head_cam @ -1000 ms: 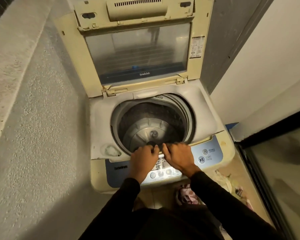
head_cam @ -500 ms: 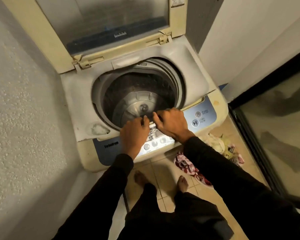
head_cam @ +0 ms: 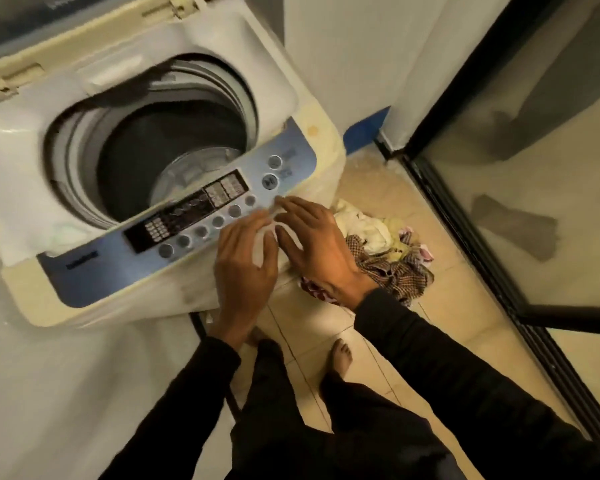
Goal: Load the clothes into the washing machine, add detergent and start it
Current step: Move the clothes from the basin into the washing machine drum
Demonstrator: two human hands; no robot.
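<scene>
My left hand (head_cam: 245,268) and right hand (head_cam: 314,244) hover side by side, fingers spread and loose, holding nothing, over the washing machine (head_cam: 153,150) front edge (lid up). The clothes (head_cam: 385,251) lie heaped on the floor at three o'clock.

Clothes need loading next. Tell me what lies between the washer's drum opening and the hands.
Head view: the blue control panel with round grey buttons.

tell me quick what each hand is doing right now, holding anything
Left hand: open, fingers spread, holding nothing.
Right hand: open, fingers spread, holding nothing, in front of the control panel.
</scene>
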